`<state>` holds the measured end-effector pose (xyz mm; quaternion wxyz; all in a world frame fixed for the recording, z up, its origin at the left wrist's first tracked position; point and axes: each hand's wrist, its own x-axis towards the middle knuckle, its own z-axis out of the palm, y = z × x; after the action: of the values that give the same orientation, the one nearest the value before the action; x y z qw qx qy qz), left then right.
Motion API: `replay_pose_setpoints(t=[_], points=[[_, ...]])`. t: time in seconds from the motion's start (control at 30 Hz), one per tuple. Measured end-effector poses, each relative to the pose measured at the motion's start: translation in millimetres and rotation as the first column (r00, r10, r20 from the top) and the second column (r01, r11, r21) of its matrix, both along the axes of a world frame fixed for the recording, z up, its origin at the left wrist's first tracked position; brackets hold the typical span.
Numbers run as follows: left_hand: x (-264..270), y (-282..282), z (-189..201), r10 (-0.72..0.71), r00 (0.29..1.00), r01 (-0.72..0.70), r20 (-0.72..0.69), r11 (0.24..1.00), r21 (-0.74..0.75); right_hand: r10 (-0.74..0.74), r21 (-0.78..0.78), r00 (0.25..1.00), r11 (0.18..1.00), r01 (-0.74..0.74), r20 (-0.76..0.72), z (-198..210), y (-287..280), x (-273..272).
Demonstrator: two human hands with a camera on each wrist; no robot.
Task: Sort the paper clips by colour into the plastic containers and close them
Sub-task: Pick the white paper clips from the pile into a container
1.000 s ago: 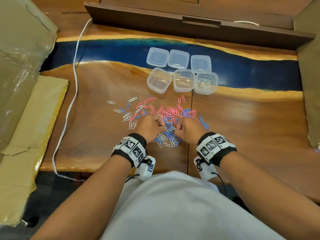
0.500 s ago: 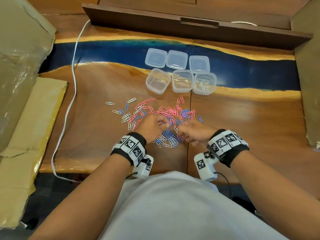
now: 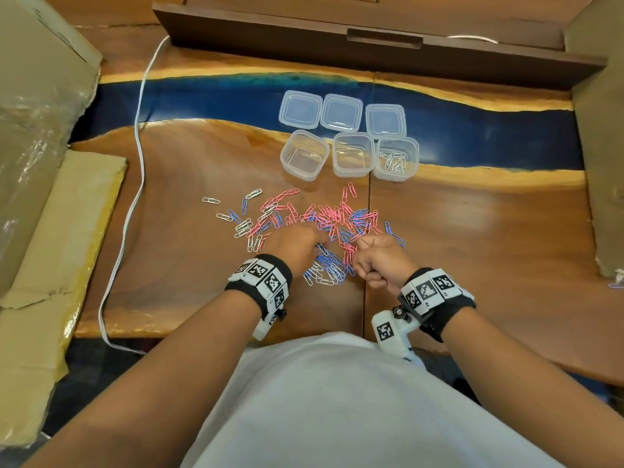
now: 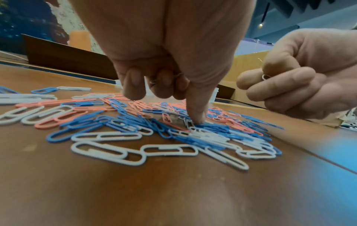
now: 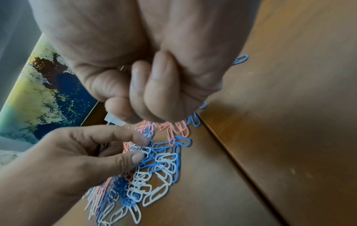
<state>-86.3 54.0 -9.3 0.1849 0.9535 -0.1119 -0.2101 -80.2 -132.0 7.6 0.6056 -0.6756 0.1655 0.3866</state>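
Right hand (image 3: pixel 381 261) grip: clenched on white clips (image 4: pixel 265 76) — presumably batching. Left hand (image 3: pixel 297 246) grip pinches another white clip (image 5: pixel 145 149) beneath it.

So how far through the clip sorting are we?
Early. Done: some white clips sit in the right container. In hand: right hand grips a white clip; left hand touches the mixed pile. Remaining: that pile, two empty containers, three lids off.
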Motion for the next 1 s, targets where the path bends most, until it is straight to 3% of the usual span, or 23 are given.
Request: replay_pose_setpoints(t=[0.17, 0.37, 0.47, 0.57, 0.7, 0.8, 0.9, 0.97, 1.0], points=[[8.7, -0.3, -3.9, -0.052, 0.998, 0.052, 0.04, 0.999, -0.008, 0.068, -0.03, 0.996, 0.997, -0.067, 0.051, -3.1, 1.4, -3.4], [0.7, 4.9, -9.7, 0.172, 0.985, -0.17, -0.005, 0.967, -0.192, 0.23, -0.192, 0.967, 0.96, -0.206, 0.109, -6.8, -2.2, -6.0], [-6.7, 8.5, -8.3, 0.345, 0.927, -0.375, -0.147, 0.851, -0.369, 0.466, -0.47, 0.836, 0.83, -0.3, 0.289, -10.4, 0.3, -9.8], [-16.6, 11.4, -5.6, 0.416, 0.865, -0.502, -0.283, 0.737, -0.453, 0.618, -0.653, 0.727, 0.688, -0.316, 0.3, -15.7, 4.2, -15.9], [-24.2, 16.7, -3.4, 0.43, 0.804, -0.591, -0.41, 0.649, -0.479, 0.678, -0.736, 0.678, 0.607, -0.3, 0.284, -19.9, 9.2, -17.2], [-26.0, 16.9, -0.5, 0.427, 0.695, -0.713, -0.578, 0.515, -0.476, 0.722, -0.757, 0.649, 0.557, -0.341, 0.24, -16.7, 12.3, -15.3], [-26.0, 13.2, 4.1, 0.424, 0.573, -0.811, -0.702, 0.422, -0.407, 0.703, -0.743, 0.672, 0.574, -0.344, 0.232, -17.7, 9.8, -12.6], [-24.8, 8.7, 7.2, 0.444, 0.552, -0.82, -0.705, 0.441, -0.365, 0.629, -0.689, 0.734, 0.651, -0.318, 0.255, -17.0, 6.0, -9.9], [-24.9, 6.3, 7.7, 0.452, 0.587, -0.792, -0.672, 0.492, -0.361, 0.584, -0.648, 0.768, 0.697, -0.306, 0.265, -15.7, 4.0, -8.5]])
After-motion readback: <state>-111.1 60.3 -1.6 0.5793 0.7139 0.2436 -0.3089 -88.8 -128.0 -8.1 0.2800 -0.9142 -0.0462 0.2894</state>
